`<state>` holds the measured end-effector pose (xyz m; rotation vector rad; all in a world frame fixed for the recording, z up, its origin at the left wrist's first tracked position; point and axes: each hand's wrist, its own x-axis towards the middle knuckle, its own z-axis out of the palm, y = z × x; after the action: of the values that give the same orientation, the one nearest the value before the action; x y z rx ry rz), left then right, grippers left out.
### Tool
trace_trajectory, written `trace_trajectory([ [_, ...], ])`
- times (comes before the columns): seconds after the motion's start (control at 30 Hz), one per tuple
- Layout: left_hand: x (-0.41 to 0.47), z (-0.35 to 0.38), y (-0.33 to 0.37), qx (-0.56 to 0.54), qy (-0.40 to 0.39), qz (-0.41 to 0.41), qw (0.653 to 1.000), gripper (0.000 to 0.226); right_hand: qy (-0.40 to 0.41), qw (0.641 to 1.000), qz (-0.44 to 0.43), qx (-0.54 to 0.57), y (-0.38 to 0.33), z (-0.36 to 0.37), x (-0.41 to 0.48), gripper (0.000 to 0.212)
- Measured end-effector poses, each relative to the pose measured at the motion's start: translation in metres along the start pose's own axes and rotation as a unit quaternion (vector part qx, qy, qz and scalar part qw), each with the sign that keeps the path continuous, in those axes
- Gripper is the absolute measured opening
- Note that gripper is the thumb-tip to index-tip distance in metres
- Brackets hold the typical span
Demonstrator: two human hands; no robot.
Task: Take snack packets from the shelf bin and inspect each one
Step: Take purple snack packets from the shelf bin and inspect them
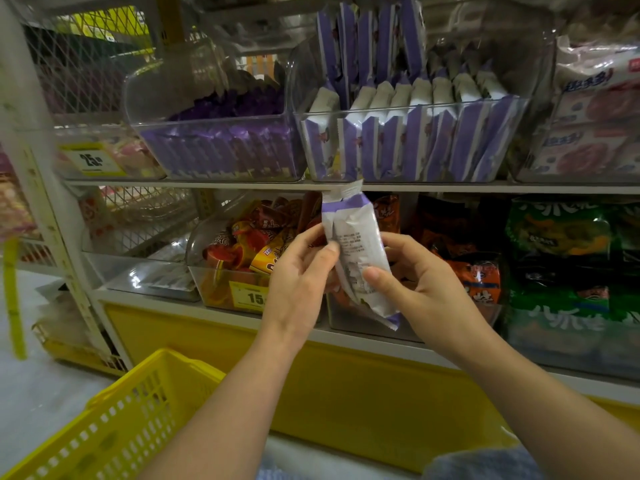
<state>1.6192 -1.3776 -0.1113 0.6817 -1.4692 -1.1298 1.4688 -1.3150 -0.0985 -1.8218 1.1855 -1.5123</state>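
Observation:
A white and purple snack packet (353,240) stands upright between both hands, its printed back facing me, in front of the lower shelf. My left hand (298,282) pinches its left edge with thumb and fingers. My right hand (415,289) grips its right side, thumb across the lower front. Just above, a clear shelf bin (512,109) holds several matching purple and white packets standing on edge.
A second clear bin (214,147) of darker purple packets sits left of it. Below are bins of orange and red snacks (249,251) and green bags (561,237). A yellow plastic basket (131,420) stands at lower left. Yellow price tags hang on the bins.

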Motion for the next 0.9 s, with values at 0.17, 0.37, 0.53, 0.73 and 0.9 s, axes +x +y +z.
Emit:
trace_trajectory([
  [0.17,0.002,-0.006,0.018,0.008,-0.092,0.022,0.996,0.057,0.062,0.988,0.033,0.136,-0.001,0.000,0.011,0.029],
  [0.37,0.006,-0.017,0.049,-0.020,-0.046,0.086,0.995,0.051,0.107,0.947,0.065,0.295,-0.030,0.005,0.030,0.040],
  [0.53,0.023,-0.016,0.089,-0.173,0.024,0.104,0.979,0.051,0.090,0.972,0.051,0.212,-0.073,0.006,0.066,0.029],
  [0.73,0.061,-0.031,0.144,0.032,0.033,0.138,0.989,0.032,0.053,0.985,0.007,-0.163,-0.106,-0.019,0.115,0.025],
  [0.9,0.104,-0.038,0.184,0.240,0.065,0.185,0.951,0.019,0.003,0.834,-0.141,-0.533,-0.117,-0.049,0.149,0.027],
])
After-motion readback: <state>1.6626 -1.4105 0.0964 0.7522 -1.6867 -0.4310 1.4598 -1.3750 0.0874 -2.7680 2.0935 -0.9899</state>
